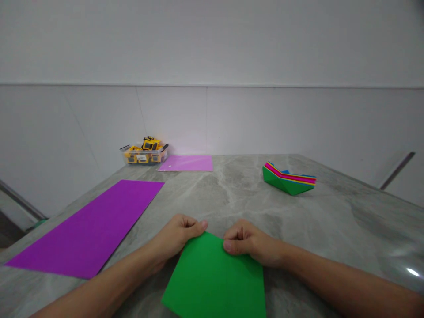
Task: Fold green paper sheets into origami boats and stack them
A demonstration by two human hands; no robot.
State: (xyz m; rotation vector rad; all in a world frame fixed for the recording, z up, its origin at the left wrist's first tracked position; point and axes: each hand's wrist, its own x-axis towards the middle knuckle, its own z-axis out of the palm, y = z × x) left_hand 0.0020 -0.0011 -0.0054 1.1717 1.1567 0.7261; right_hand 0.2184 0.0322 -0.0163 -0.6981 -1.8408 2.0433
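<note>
A sheet of green paper [220,280] is held up in front of me, its lower edge running out of the picture. My left hand [182,234] pinches its upper left corner between thumb and curled fingers. Along the top right edge my right hand [247,243] grips the same paper, thumb on the near face. A faint crease line runs down the sheet. Beyond my right hand a folded paper boat [289,179] rests on the table, green outside with pink, yellow and blue layers at its rim.
On the left lies a large purple sheet [96,225]. A lilac sheet [187,163] is at the back, beside a clear plastic box [145,157] of yellow toy vehicles [151,143]. The grey marbled table [238,190] meets a white wall [232,119].
</note>
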